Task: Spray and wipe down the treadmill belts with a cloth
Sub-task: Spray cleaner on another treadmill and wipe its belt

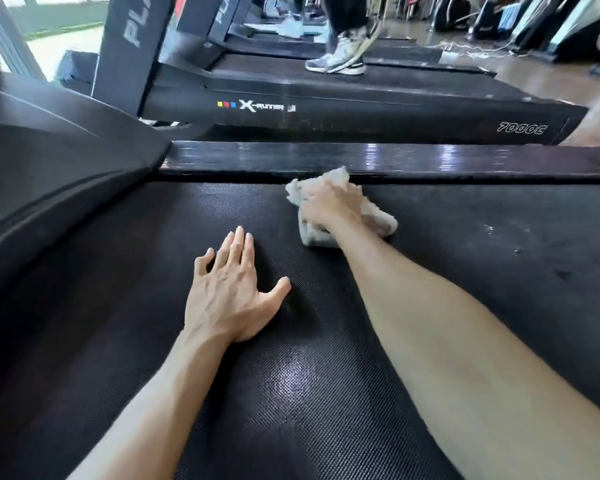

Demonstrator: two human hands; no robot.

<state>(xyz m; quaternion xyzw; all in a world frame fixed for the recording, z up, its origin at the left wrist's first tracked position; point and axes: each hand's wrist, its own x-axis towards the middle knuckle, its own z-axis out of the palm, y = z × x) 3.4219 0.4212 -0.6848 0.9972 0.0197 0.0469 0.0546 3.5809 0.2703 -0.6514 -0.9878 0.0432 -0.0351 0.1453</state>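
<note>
The white cloth (340, 206) lies bunched on the black treadmill belt (326, 393), near the glossy side rail (378, 159). Beyond stands a neighbouring treadmill (326, 109) (marked "X-RUNNER" and "7000C") with someone's sneakers (340, 55) on it. The right hand (329, 206) grips the cloth; the left hand (229, 292) rests flat, fingers spread, on the belt.
</note>
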